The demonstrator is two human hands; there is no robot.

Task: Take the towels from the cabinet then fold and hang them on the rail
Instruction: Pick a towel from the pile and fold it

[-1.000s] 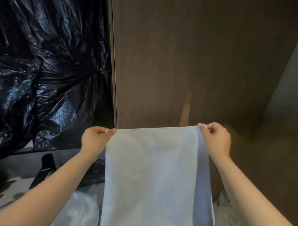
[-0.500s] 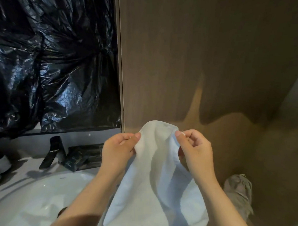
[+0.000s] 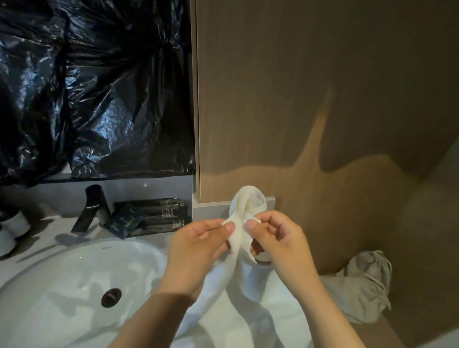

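Observation:
A white towel hangs doubled lengthwise in front of me, its top edge looped up between my hands and the rest draping down over the basin. My left hand pinches one top corner between thumb and fingers. My right hand pinches the other corner, and the two corners almost touch. A crumpled grey towel lies on the counter at the right. No rail and no cabinet opening are in view.
A white basin with a dark drain sits at lower left. Behind it stand a black faucet, dark sachets and white cups. Black plastic sheeting covers the wall above; a brown wooden panel fills the right.
My hands came together, bringing the towel's two top corners side by side so the flat sheet folded lengthwise. The view dropped, revealing the basin and counter.

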